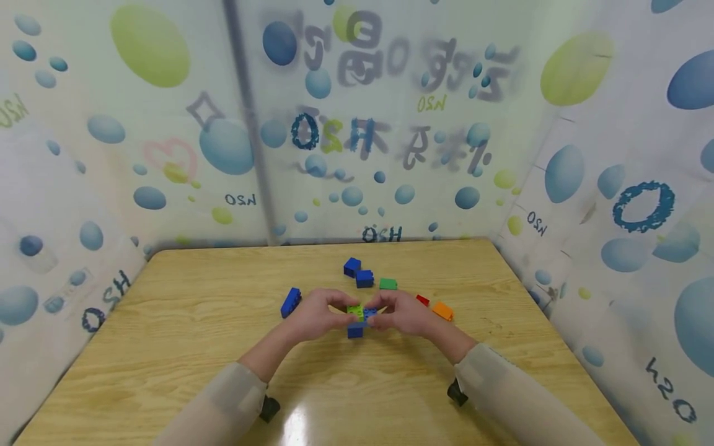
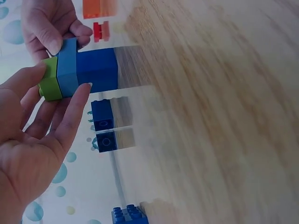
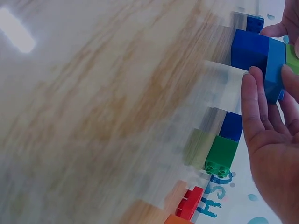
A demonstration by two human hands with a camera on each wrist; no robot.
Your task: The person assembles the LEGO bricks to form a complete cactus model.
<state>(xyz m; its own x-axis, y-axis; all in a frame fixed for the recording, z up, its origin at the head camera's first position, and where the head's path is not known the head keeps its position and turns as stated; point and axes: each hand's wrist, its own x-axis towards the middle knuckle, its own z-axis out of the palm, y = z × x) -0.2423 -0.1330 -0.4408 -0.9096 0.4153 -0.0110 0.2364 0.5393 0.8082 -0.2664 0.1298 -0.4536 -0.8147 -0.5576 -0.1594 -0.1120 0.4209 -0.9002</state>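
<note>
A small stack of toy building bricks stands on the table between both hands. Its base is a dark blue brick [image 1: 355, 331], a lighter blue brick [image 2: 68, 63] lies across that, and a lime green brick [image 2: 52, 79] sits on top. My left hand [image 1: 319, 317] pinches the lime green brick between thumb and fingers, one fingertip near the lighter blue brick's side. From the other side, my right hand [image 1: 406, 314] holds the overhanging end of the lighter blue brick [image 3: 274, 70], its thumb against it and the fingers below.
Beyond the hands lie two blue bricks [image 1: 364, 279] and a green brick [image 1: 388, 284]. A red brick [image 1: 423, 300] and an orange brick [image 1: 443, 311] are at the right. Another blue brick [image 1: 290, 302] lies left of my left hand. A patterned curtain [image 1: 357, 210] borders the wooden table [image 1: 195, 322].
</note>
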